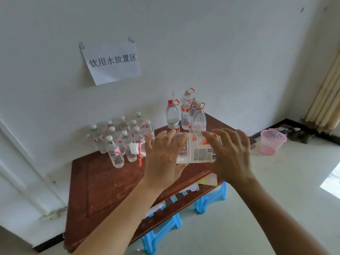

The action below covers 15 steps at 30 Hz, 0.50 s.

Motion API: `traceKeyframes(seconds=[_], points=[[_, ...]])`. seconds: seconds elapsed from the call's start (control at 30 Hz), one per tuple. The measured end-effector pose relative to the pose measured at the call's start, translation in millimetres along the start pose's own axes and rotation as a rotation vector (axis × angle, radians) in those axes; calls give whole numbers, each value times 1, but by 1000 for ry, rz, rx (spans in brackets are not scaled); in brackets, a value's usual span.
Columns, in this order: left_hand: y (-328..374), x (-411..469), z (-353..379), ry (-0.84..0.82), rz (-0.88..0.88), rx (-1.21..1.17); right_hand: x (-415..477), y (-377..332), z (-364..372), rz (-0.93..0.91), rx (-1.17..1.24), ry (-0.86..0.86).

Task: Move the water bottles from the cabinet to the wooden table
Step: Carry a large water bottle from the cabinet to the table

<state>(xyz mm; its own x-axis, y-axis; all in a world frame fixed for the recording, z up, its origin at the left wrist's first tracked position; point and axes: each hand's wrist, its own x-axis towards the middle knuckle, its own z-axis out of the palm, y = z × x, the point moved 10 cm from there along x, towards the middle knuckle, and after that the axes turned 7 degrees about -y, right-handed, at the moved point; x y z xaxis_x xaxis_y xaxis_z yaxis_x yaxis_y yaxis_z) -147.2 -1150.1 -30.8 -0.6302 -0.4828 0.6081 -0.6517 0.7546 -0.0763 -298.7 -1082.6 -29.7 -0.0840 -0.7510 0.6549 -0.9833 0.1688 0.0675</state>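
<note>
- Head view: carrying a large water bottle point(198, 150) on its side, in the air just above the wooden surface point(103, 181), white cap and red loop handle pointing left.
- Gripping the clear shoulder end with the left hand point(163, 155), fingers point(176, 137) curled over the top of the body.
- Bracing the label-and-base end with the right hand point(231, 153), fingers spread and only slightly bent, pressed against the bottle rather than wrapped round it.
- Already standing on the surface: a cluster of small bottles point(119, 140) at the back left by the wall, and a group of tall bottles point(185, 115) with red handles at the back right, near the held one.
- Judging by that stock, well into the job; no telling how many remain, with the cabinet out of view.
- Left for this bottle: turning it upright and setting it down on bare wood in front of the tall group, without knocking the neighbours.
- Elsewhere: paper sign point(112, 61) on the wall, pink basket point(272, 141) on the floor, blue stools point(161, 230) under the surface.
</note>
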Motion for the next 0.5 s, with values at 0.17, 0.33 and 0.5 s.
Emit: traceKeyframes(seconds=[0.17, 0.33, 0.5], points=[[-13, 77, 46, 223, -53, -49, 89, 71, 69, -33, 68, 37], [-78, 96, 128, 20, -429, -680, 146, 107, 144, 4, 158, -42], [-121, 94, 256, -253, -1040, -1711, 175, 105, 218, 13, 212, -128]])
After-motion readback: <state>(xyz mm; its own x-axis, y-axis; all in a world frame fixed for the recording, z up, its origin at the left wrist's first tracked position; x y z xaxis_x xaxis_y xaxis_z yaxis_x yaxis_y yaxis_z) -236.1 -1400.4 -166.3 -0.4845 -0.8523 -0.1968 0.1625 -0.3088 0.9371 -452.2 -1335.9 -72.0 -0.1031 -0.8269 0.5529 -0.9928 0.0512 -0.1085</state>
